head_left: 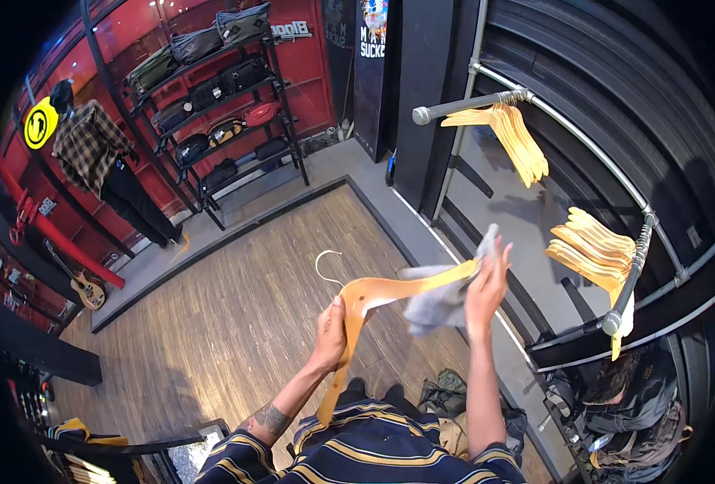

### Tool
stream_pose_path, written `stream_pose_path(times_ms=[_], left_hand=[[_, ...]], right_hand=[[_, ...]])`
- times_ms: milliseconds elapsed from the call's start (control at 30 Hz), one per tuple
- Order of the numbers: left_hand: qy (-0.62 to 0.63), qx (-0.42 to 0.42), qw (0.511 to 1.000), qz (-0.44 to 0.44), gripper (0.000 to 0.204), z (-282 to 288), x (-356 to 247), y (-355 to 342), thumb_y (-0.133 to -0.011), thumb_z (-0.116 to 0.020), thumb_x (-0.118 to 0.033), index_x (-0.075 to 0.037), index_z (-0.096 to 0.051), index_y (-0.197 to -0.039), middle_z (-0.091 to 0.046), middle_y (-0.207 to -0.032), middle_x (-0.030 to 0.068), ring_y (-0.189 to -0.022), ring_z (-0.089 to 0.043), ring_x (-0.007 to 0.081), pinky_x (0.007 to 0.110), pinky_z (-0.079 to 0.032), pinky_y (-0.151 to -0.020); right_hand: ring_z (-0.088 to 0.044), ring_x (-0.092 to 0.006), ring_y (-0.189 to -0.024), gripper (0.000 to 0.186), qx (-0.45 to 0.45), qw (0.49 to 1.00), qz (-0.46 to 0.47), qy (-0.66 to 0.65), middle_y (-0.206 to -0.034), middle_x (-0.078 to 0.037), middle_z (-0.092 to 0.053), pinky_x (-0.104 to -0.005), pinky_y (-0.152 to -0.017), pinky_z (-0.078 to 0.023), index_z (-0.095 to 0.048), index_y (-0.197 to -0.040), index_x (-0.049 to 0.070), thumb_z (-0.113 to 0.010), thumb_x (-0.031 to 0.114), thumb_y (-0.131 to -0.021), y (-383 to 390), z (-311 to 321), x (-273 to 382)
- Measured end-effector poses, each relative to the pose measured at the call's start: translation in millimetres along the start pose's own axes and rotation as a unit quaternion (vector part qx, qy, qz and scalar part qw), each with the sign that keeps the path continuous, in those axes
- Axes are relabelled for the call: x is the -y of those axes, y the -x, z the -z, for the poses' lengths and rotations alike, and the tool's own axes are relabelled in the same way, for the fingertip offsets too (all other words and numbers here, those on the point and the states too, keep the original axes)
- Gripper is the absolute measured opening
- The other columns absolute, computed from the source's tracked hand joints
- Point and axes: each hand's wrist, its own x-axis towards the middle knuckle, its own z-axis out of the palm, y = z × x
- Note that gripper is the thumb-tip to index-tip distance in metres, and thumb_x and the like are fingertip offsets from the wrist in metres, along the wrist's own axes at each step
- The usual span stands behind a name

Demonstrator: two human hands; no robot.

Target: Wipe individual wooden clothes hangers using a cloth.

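A wooden coat hanger [390, 289] with a pale metal hook is held in front of me, tilted, one arm pointing down toward my shirt. My left hand [331, 335] is closed around it just below the neck. At the far tip of its other arm, my right hand [487, 286] presses a grey cloth [438, 305] against the wood. The cloth hangs down beside the hanger arm and is partly blurred. Some of the right fingers are hidden behind the cloth and the hanger tip.
Wooden hangers hang on two pipe rails, one bunch [509, 141] at the upper right and another [595, 246] nearer. Backpacks [632, 419] lie at the lower right. Across the wooden floor [212, 315] stand a bag shelf [220, 105] and a dressed mannequin [103, 161].
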Motion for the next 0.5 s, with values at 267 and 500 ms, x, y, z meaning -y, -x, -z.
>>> stream_pose_path(times_ms=[267, 500], left_hand=[[-0.079, -0.024, 0.997, -0.007, 0.052, -31, -44, 0, -0.109, -0.037, -0.043, 0.001, -0.064, -0.114, -0.066, -0.099, -0.0005, -0.085, -0.058, 0.0081, 0.024, -0.046, -0.076], [0.06, -0.056, 0.997, 0.006, 0.049, -51, -29, -5, -0.11, -0.036, -0.039, 0.001, -0.06, -0.125, -0.063, -0.108, 0.0027, -0.099, -0.055, 0.0095, 0.027, -0.047, -0.086]], right_hand=[[-0.026, -0.0345, -0.149, 0.046, 0.199, 0.955, -0.007, -0.219, -0.151, -0.011, -0.049, -0.0508, -0.124, -0.006, -0.057, -0.141, 0.012, -0.055, 0.002, -0.096, 45, -19, 73], [-0.029, -0.0342, -0.148, 0.038, 0.242, 0.943, 0.057, -0.223, -0.146, -0.011, -0.053, -0.0499, -0.122, -0.02, -0.058, -0.138, 0.005, -0.054, 0.012, -0.101, 68, -41, 121]])
